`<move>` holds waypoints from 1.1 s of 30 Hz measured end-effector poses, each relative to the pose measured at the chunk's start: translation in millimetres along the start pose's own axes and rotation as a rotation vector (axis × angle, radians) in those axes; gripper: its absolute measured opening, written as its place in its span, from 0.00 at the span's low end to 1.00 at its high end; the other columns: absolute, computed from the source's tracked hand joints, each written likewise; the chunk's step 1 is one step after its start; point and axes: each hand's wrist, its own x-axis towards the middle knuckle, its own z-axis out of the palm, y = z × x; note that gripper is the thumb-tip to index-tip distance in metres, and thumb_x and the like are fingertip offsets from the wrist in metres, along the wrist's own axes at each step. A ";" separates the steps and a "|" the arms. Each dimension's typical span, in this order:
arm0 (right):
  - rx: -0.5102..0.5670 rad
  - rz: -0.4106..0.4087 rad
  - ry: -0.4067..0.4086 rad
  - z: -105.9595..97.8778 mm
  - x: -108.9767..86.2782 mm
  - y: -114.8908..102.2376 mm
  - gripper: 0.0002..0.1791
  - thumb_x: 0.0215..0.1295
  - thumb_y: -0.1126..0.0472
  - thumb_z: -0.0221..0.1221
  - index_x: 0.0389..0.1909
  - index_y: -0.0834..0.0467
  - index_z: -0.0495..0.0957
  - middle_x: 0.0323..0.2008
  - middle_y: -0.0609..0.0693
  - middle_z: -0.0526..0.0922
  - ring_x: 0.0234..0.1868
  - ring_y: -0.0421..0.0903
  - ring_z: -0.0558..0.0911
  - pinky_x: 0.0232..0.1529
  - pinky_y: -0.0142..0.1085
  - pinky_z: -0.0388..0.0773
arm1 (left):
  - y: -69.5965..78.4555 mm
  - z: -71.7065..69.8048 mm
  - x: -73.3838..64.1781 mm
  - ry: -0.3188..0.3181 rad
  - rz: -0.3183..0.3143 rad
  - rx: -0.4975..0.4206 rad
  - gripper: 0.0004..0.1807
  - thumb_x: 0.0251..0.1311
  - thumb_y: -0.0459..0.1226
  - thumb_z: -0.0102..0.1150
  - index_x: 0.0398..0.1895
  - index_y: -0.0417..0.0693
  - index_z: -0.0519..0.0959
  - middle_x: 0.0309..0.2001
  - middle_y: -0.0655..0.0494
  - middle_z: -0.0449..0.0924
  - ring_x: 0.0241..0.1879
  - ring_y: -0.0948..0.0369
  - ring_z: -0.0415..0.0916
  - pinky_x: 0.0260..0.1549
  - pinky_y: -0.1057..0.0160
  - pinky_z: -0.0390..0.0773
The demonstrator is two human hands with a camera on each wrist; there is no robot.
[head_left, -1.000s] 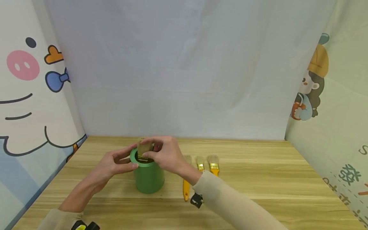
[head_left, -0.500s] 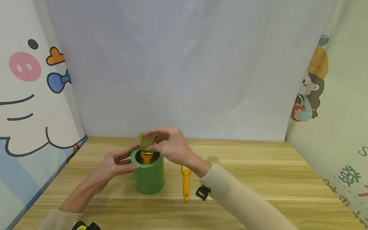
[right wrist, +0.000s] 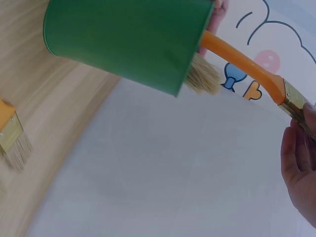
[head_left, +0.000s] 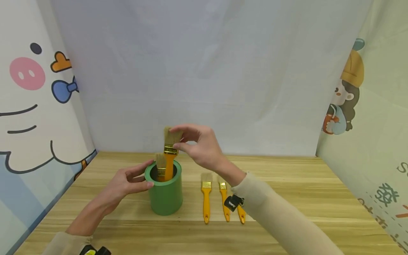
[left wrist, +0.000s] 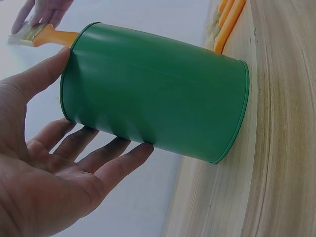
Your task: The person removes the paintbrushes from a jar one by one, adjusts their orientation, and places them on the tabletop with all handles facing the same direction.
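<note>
A green can [head_left: 166, 199] stands upright on the wooden table, its mouth facing up. My left hand [head_left: 125, 183] holds it from the left near the rim; in the left wrist view the thumb lies at the rim and the fingertips touch the side. My right hand [head_left: 204, 146] pinches a paintbrush [head_left: 169, 164] around its bristles and metal band. That brush is bristles-up, and the tip of its orange handle is hidden inside the can. A second paintbrush [head_left: 160, 163] sits in the can, its pale bristles above the rim and its handle mostly hidden.
Right of the can, three orange-handled paintbrushes lie side by side: a left one [head_left: 206, 202], a middle one [head_left: 224, 199] and a right one [head_left: 241, 214] partly covered by my right arm. A pale cloth [head_left: 204, 78] hangs behind the table [head_left: 296, 212].
My right hand has moved up and to the right, drawing one paintbrush higher out of the can, so more of its orange handle shows. The left hand and the can stay put.
</note>
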 end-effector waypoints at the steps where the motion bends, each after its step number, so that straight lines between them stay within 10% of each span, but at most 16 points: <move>1: -0.003 -0.007 0.010 -2.9 0.6 -1.6 0.18 0.63 0.78 0.69 0.54 0.68 0.85 0.49 0.58 0.89 0.39 0.47 0.88 0.47 0.41 0.86 | 0.1 0.2 0.1 -0.001 0.002 0.000 0.43 0.69 0.38 0.68 0.84 0.46 0.59 0.82 0.41 0.53 0.74 0.30 0.58 0.64 0.40 0.74; 14: 0.011 -0.060 0.075 -44.6 -2.0 -25.6 0.18 0.61 0.81 0.68 0.53 0.70 0.84 0.45 0.58 0.88 0.40 0.52 0.87 0.51 0.48 0.85 | -0.5 0.9 0.7 -0.005 0.018 -0.010 0.43 0.70 0.37 0.68 0.84 0.46 0.60 0.82 0.41 0.54 0.74 0.32 0.58 0.62 0.49 0.78; 33: -0.038 0.119 0.071 -94.2 -51.9 -4.6 0.20 0.62 0.80 0.68 0.55 0.69 0.84 0.44 0.60 0.88 0.41 0.51 0.87 0.49 0.42 0.85 | 0.7 0.1 -0.5 0.001 0.014 0.005 0.43 0.69 0.37 0.68 0.84 0.45 0.59 0.82 0.40 0.53 0.74 0.30 0.57 0.63 0.44 0.76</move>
